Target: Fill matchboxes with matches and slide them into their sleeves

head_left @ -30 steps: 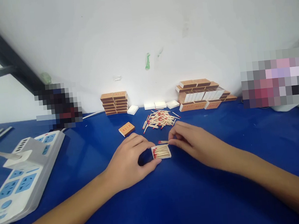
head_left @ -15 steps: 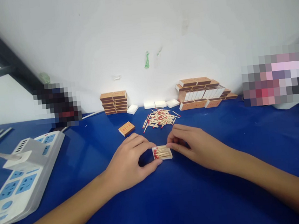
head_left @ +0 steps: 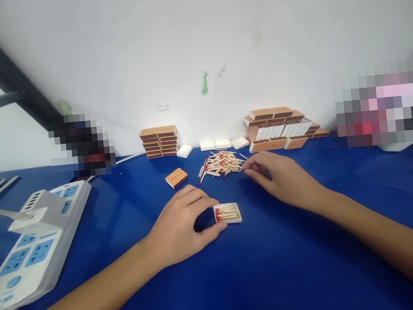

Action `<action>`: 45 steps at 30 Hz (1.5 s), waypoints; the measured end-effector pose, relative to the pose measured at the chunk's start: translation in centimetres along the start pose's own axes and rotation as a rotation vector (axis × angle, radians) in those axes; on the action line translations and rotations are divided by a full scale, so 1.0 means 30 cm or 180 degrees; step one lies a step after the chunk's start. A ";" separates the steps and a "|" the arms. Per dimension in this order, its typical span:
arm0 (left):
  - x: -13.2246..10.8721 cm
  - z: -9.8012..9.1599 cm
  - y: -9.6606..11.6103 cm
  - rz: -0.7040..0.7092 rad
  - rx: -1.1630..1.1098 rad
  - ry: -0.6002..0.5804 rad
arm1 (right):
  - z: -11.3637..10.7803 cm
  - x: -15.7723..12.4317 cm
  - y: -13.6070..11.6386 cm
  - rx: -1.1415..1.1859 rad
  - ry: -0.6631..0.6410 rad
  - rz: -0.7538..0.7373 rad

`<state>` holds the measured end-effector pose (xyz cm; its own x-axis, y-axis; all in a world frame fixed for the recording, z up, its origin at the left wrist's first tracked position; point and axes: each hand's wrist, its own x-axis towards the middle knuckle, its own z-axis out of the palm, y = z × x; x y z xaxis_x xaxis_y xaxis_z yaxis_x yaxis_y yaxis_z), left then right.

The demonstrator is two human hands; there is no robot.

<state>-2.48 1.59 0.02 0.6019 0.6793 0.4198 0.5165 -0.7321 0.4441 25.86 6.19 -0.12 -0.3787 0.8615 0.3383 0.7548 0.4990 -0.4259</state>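
My left hand [head_left: 189,225] rests on the table with thumb and forefinger closed on the left end of a small white matchbox tray [head_left: 239,213]. Inside the tray lie several red-headed matches [head_left: 228,213], heads toward my left hand. Over at the right edge of a loose heap of matches [head_left: 221,164] is my right hand [head_left: 277,173]. Its fingers are bent, with thumb and forefinger tips slightly apart and no match visible between them. An orange-brown matchbox cover [head_left: 176,178] sits beyond my left hand.
Stacked matchboxes [head_left: 159,142] stand by the wall at left, and a larger stack [head_left: 276,129] at right. Several white trays [head_left: 222,144] lie between them. A power strip [head_left: 36,249] with a plugged-in cable takes up the left side of the blue table [head_left: 226,284].
My right hand has left the tray and moved up and right to the match heap. My left hand keeps its hold on the tray, and the view has shifted slightly.
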 end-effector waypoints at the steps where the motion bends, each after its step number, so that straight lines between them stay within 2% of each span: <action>1: -0.001 0.000 0.001 0.0025 -0.0010 -0.0025 | 0.000 0.010 0.034 -0.0072 0.0100 0.0022; 5: -0.006 -0.004 0.006 0.0112 -0.0044 -0.0073 | 0.000 0.038 0.145 0.0027 0.0241 -0.0011; 10: -0.003 -0.006 0.008 0.0129 -0.0025 -0.0094 | 0.011 0.050 0.190 -0.0138 0.0243 0.0098; 18: -0.002 -0.003 0.004 0.0139 -0.0019 -0.0124 | 0.022 0.097 0.195 -0.0346 0.0269 0.0220; 26: 0.001 0.000 0.001 0.0123 -0.0024 -0.0135 | 0.013 0.083 0.193 -0.0062 0.0284 -0.0164; 34: 0.003 0.001 0.004 0.0135 -0.0014 -0.0129 | 0.030 0.111 0.174 -0.0205 0.0160 -0.0128; 41: -0.002 -0.003 -0.004 0.0138 -0.0016 -0.0125 | -0.012 0.078 0.191 -0.0229 0.0001 0.0047; 45: -0.002 -0.006 -0.022 0.0083 -0.0012 -0.0054 | -0.044 0.068 0.133 0.0010 -0.0026 0.0096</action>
<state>-2.99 2.04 -0.15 0.6254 0.6591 0.4176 0.4984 -0.7493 0.4362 28.83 9.81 -0.02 -0.3600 0.8769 0.3184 0.7642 0.4729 -0.4385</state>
